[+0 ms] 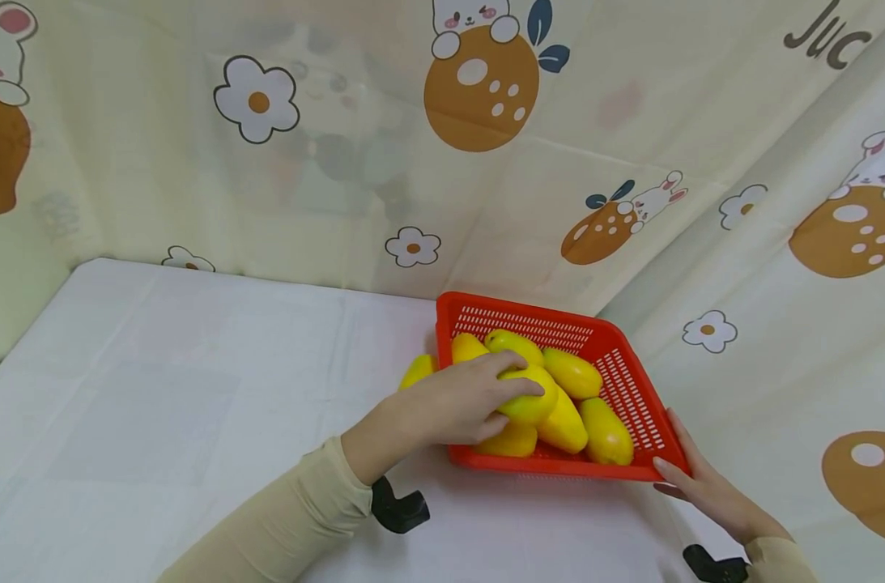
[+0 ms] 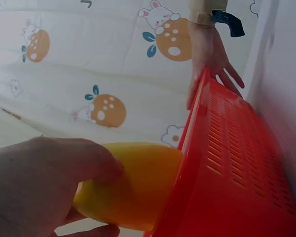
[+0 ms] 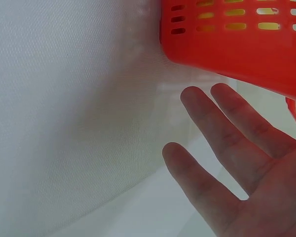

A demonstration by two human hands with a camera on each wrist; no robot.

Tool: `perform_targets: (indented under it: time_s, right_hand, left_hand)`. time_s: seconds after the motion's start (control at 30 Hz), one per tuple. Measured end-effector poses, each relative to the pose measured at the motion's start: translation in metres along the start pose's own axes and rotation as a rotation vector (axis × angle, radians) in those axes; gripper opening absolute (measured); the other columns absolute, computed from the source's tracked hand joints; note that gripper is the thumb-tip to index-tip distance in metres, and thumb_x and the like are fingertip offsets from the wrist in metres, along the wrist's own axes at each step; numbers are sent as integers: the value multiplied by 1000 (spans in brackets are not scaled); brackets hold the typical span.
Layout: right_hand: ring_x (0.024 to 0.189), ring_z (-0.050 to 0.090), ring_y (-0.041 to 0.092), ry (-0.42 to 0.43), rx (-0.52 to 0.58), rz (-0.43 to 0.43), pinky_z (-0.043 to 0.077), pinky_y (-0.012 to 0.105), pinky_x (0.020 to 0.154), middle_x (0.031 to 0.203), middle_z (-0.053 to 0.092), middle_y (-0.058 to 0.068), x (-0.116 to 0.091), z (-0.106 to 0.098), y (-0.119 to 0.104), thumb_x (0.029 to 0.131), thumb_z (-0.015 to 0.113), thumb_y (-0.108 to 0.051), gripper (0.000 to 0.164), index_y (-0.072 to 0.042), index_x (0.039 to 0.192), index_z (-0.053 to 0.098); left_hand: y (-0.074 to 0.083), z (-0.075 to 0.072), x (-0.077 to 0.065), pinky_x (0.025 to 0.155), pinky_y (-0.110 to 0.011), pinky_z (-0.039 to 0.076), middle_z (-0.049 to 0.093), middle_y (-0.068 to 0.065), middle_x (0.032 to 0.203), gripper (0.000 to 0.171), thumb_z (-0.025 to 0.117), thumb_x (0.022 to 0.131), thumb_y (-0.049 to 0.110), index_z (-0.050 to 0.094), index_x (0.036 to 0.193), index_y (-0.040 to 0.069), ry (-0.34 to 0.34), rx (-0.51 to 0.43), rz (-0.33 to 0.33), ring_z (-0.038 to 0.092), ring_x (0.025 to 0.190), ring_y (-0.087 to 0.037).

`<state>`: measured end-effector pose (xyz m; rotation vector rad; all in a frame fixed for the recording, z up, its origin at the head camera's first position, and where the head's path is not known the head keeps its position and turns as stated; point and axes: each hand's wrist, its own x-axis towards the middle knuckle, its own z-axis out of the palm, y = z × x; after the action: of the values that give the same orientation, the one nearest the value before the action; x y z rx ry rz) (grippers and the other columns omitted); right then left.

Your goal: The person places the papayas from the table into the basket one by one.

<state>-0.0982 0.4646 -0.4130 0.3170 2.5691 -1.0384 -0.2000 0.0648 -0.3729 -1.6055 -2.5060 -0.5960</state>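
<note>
A red plastic basket (image 1: 635, 389) with slotted walls holds several yellow mangoes (image 1: 606, 433). Over its left part, my left hand (image 1: 471, 397) grips one mango (image 1: 533, 397) above the others. In the left wrist view that mango (image 2: 138, 185) lies between thumb and fingers, beside the basket's rim. My right hand (image 1: 704, 486) is at the near right corner, thumb against the rim and a finger along the side. The right wrist view shows three of its fingers (image 3: 222, 138) straight and spread below the basket wall.
Another mango (image 1: 418, 371) shows just outside the basket's left wall, partly behind the left hand. A white cloth covers the table (image 1: 158, 389). Curtains printed with rabbits and flowers (image 1: 340, 162) hang along the back and right. Each wrist bears a black mount (image 1: 402, 508).
</note>
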Motion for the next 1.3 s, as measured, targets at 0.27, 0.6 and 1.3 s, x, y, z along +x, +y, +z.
perform_targets:
  time_s: [0.27, 0.6, 1.3]
  right_hand:
    - [120, 34, 41, 5, -1, 0, 50, 45, 84, 148, -8, 22, 0, 0, -1, 93, 44, -33, 79, -42, 136, -23]
    - [120, 36, 39, 1, 5, 21, 49, 46, 84, 148, -7, 21, 2, 1, 0, 94, 43, -34, 79, -43, 136, -23]
    - [119, 35, 41, 14, -14, 2, 50, 46, 83, 147, -8, 23, 1, 1, 0, 94, 43, -34, 79, -42, 136, -23]
  left_hand:
    - [2, -2, -1, 99, -23, 39, 33, 1, 139, 50, 53, 88, 26, 38, 135, 34, -54, 17, 15, 34, 124, -11]
    - [7, 3, 1, 101, -24, 37, 33, 0, 140, 52, 58, 87, 26, 39, 135, 32, -110, 45, 0, 33, 127, -13]
    - [9, 32, 11, 89, -22, 47, 47, 2, 126, 37, 62, 84, 26, 55, 120, 27, 118, 61, -53, 44, 118, -12]
